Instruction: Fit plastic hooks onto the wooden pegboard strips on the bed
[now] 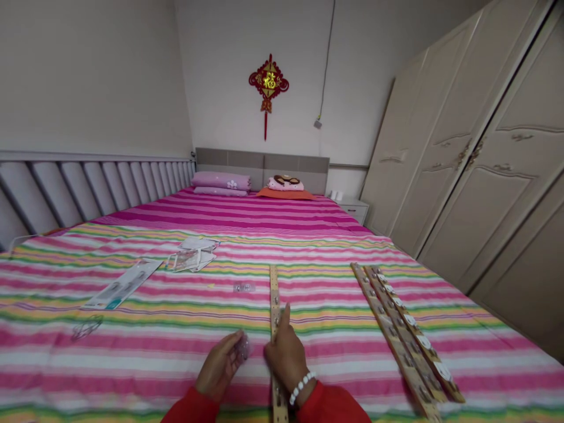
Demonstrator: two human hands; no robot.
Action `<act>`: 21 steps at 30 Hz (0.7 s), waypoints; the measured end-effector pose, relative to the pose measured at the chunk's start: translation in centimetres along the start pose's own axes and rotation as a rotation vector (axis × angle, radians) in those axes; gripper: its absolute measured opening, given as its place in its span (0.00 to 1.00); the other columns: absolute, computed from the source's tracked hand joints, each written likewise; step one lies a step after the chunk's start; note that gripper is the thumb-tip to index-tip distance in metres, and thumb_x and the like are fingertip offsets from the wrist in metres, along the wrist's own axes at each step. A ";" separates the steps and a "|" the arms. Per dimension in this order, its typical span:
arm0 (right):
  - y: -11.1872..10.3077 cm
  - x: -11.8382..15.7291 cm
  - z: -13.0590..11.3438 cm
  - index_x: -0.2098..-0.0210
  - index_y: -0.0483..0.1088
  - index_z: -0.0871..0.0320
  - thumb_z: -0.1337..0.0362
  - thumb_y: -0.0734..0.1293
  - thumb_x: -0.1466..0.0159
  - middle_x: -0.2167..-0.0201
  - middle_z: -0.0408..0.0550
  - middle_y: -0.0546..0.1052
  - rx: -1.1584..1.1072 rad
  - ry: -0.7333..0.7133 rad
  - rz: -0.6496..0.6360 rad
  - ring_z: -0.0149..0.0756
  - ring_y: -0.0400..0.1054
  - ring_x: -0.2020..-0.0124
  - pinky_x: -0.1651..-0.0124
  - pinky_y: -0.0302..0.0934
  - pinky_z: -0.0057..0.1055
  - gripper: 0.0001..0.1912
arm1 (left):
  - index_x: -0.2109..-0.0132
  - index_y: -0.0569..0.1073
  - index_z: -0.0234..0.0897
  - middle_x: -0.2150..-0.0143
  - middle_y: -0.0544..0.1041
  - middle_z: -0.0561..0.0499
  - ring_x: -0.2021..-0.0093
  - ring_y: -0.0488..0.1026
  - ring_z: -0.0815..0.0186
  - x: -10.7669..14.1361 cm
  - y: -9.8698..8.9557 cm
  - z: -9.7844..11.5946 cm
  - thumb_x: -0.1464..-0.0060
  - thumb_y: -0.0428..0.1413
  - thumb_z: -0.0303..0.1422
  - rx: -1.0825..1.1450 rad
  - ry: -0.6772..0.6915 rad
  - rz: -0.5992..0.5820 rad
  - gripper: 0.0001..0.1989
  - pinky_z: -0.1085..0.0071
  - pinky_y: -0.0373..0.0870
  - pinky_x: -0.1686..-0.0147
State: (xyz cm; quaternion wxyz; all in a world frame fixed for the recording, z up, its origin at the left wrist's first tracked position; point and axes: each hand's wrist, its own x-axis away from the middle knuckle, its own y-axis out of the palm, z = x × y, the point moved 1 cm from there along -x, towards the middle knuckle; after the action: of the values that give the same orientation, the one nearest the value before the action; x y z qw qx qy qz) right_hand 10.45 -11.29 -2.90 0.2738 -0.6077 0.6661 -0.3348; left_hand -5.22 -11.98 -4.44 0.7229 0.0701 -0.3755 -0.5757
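Note:
My left hand [219,365] pinches a small clear plastic packet [243,346] between thumb and fingers. What lies inside it is too small to make out. Just right of it, a narrow wooden strip [274,279] runs away from me on the striped bed cover, with small clear packets fixed along it. Over this strip rests my right hand [287,352], its index finger stretched forward beside the strip and the other fingers curled. A white bead bracelet is on that wrist. Left of the strip's far half lies another clear packet [244,287] with two small round metallic items.
Several similar wooden strips [392,329] lie at the right, the outermost bearing white oval pieces [423,342]. Leftward are a long clear package [123,285], a heap of papers and plastic [194,255] and a tangle of thin bands [87,328]. Wardrobes [484,158] line the right side.

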 end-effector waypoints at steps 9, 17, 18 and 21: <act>-2.3 1.5 0.7 0.42 0.63 0.61 0.61 0.65 0.44 0.59 0.59 0.77 -0.125 -0.156 0.146 0.50 0.71 0.58 0.62 0.60 0.36 0.30 | 0.70 0.74 0.32 0.72 0.77 0.50 0.74 0.73 0.71 1.0 2.6 1.6 0.58 0.66 0.28 -0.109 0.036 -0.071 0.09 0.77 0.70 0.75; -2.9 -2.0 0.2 0.74 0.71 0.60 0.53 0.72 0.52 0.87 0.40 0.69 -1.079 -0.055 -0.213 0.28 0.59 0.86 0.80 0.53 0.26 0.16 | 0.75 0.72 0.33 0.80 0.71 0.56 0.80 0.66 0.75 -1.5 7.1 2.2 0.70 0.69 0.41 -0.326 0.171 -0.196 0.19 0.78 0.61 0.78; -2.8 -2.4 0.3 0.75 0.71 0.61 0.54 0.73 0.54 0.88 0.39 0.69 -1.125 -0.024 -0.230 0.27 0.58 0.87 0.81 0.53 0.25 0.16 | 0.75 0.71 0.33 0.80 0.70 0.56 0.80 0.66 0.74 -1.9 7.6 2.2 0.70 0.69 0.41 -0.342 0.182 -0.208 0.19 0.77 0.61 0.78; -2.9 -3.5 0.4 0.77 0.71 0.61 0.59 0.74 0.57 0.89 0.40 0.70 -1.211 0.012 -0.219 0.26 0.60 0.87 0.80 0.54 0.24 0.13 | 0.74 0.72 0.32 0.81 0.70 0.55 0.80 0.66 0.72 -3.1 8.9 2.2 0.71 0.68 0.43 -0.356 0.198 -0.260 0.21 0.75 0.62 0.77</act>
State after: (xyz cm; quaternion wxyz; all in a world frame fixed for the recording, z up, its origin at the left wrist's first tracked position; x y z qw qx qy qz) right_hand 12.94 -7.97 -1.08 -0.1597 -0.7181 0.6733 0.0736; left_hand 0.16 -5.64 0.44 0.6769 0.0457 -0.1832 -0.7114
